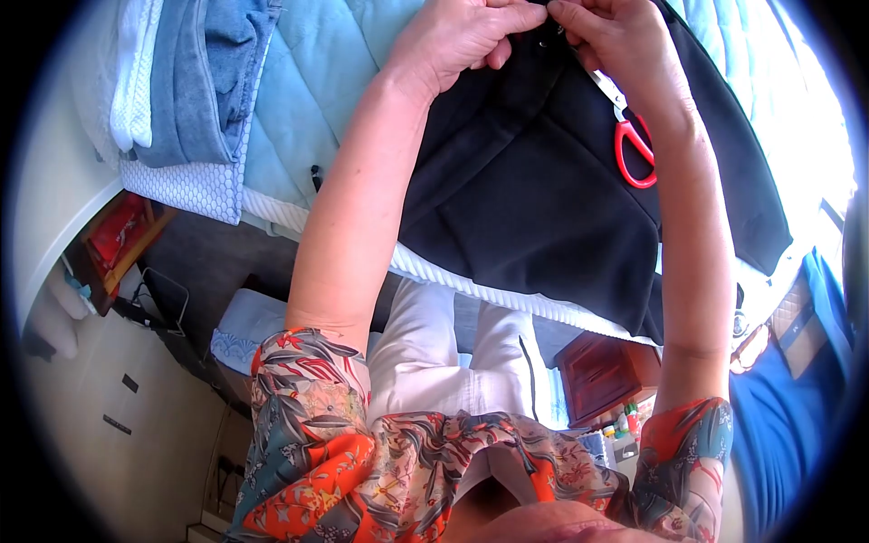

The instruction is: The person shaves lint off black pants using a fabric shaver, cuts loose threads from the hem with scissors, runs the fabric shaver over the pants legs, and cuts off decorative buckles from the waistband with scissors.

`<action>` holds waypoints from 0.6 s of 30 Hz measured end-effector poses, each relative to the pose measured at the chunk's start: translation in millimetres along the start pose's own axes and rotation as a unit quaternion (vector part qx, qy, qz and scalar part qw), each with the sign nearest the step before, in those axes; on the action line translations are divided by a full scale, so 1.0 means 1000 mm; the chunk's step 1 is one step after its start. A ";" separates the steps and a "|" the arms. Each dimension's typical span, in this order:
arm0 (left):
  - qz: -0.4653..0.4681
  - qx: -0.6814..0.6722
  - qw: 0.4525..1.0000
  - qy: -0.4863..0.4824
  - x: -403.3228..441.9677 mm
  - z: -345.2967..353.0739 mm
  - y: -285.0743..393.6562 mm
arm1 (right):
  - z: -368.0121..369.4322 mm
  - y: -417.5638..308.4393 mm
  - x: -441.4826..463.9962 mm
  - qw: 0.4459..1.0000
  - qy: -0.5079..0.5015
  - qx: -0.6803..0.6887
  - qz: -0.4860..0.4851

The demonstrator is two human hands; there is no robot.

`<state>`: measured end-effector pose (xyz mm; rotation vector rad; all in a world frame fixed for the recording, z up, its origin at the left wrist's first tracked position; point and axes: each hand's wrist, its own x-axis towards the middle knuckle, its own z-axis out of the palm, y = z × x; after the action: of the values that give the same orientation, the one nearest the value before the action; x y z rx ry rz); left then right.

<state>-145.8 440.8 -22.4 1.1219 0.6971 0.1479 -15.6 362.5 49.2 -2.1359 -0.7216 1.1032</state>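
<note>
A black cloth garment [543, 199] lies spread over the bed. At its upper part, by the top edge of the view, my left hand [462, 41] and my right hand [625, 45] meet fingertip to fingertip. Both are closed in a pinch over the dark cloth; what is between the fingers is too small to make out. A few tiny shiny spots show on the cloth just below the fingertips. Scissors with red handles [625, 156] rest on the garment beside my right wrist, their blades partly hidden under that hand.
A light blue quilt [299, 81] with white corded edging covers the bed. Folded grey-blue cloth [204, 81] lies at the left, and a small black object [316, 176] sits near my left forearm. Below the bed edge stand a brown wooden cabinet [602, 376] and a blue cloth [787, 434].
</note>
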 end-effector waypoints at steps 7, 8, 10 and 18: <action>-0.010 0.005 1.000 -0.010 0.003 -0.004 -0.002 | -0.033 0.057 -0.017 0.955 0.071 -0.198 -0.209; -0.016 0.004 1.000 -0.008 0.001 -0.004 0.001 | -0.040 0.065 -0.029 0.952 0.091 -0.222 -0.188; -0.012 -0.007 1.000 -0.009 0.001 -0.003 0.002 | -0.055 0.079 -0.052 0.934 0.074 -0.323 -0.136; 0.014 -0.048 0.999 0.004 0.001 0.003 -0.004 | -0.044 0.090 -0.070 0.906 0.042 -0.411 -0.090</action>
<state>-144.2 437.5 -25.4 1.0398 0.6740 0.2080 3.2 242.0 39.1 -2.6852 -1.5079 0.6420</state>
